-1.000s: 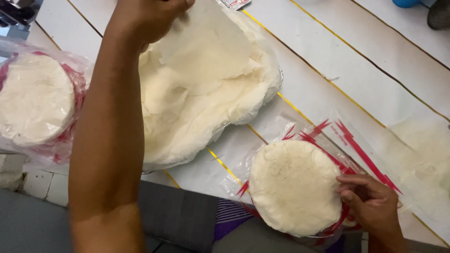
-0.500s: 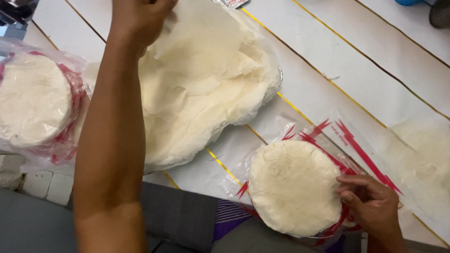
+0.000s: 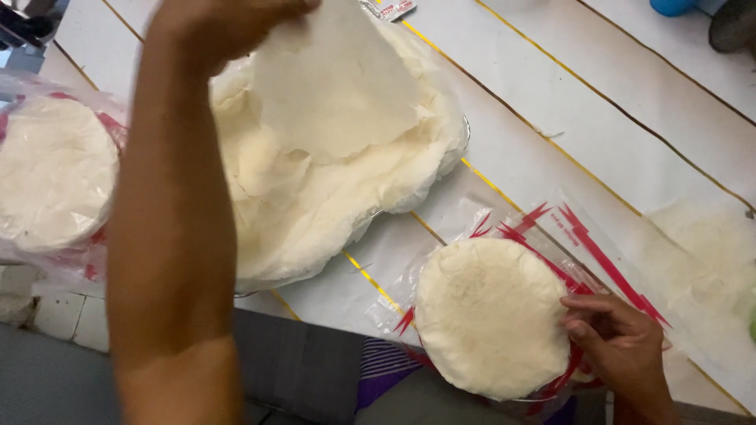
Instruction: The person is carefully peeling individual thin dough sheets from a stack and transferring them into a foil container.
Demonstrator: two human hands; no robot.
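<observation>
Two hands at work on thin round dough sheets.
Left hand (image 3: 228,24) pinches one sheet (image 3: 335,79), lifting it off the pile (image 3: 331,197) at the table's far edge; right hand (image 3: 622,350) fingertips press the stack (image 3: 488,315) on the red-printed bag (image 3: 583,244), near edge.

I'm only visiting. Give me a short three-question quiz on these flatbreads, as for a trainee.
1. True or false: the left hand lifts a thin sheet off the big pile.
2. What does the right hand touch? A) the round stack B) a knife C) a bowl
3. What lies under that round stack?

Key: 1 true. 2 A. 3 A clear plastic bag with red print.
</observation>
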